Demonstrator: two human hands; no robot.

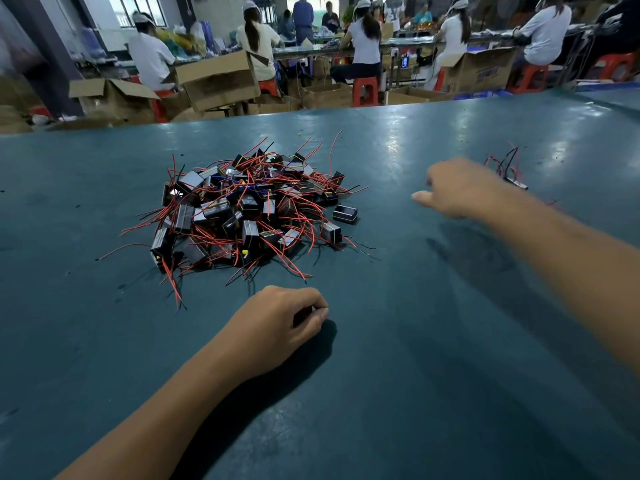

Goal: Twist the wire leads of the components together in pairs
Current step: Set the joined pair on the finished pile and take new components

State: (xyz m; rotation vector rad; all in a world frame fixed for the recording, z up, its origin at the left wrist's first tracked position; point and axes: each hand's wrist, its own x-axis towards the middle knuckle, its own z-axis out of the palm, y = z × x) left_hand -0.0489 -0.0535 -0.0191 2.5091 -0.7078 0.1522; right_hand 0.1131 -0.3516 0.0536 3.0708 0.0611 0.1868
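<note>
A heap of small black box components (pixel 249 209) with red and black wire leads lies on the green table (pixel 398 323), left of centre. One loose component (pixel 345 214) sits at the heap's right edge. A small separate group of components (pixel 509 171) with wires lies at the far right. My right hand (pixel 460 188) is stretched out just left of that group, blurred, thumb pointing left, with nothing visible in it. My left hand (pixel 277 320) rests on the table in front of the heap, its fingers loosely curled and thumb against the fingertips, with nothing seen in it.
Beyond the table's far edge (pixel 311 110) stand cardboard boxes (pixel 218 81) and red stools (pixel 365 90). Several people sit with their backs turned at long benches.
</note>
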